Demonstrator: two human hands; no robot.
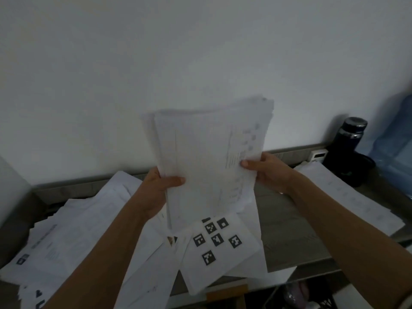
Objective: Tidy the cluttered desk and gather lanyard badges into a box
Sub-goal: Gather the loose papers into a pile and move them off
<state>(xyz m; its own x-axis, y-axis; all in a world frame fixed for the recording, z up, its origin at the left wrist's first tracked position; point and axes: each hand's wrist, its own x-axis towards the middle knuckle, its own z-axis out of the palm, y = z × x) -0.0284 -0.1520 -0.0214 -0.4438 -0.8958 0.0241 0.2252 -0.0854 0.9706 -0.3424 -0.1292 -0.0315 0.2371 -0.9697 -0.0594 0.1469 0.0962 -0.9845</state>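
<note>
Left grip [156,188] and right grip [269,172] clamp a paper stack [207,148], print too blurred to read, with a marker sheet [220,244] below them on the bench [285,219].

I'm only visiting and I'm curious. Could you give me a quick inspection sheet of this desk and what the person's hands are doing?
Surface: grey desk, mostly covered in paper, with a bare patch at right.
Job's things: stack of papers held upright above the desk; no lanyard badges and no clear box seen.
Clutter: loose papers spread at left, more at right; a marker sheet with black square patterns lies below the stack.
Hands: left hand and right hand each grip one side of the stack, thumbs in front.
Cables: nothing seen.
Surroundings: white wall; dark bottle and blue water jug at far right.
</note>
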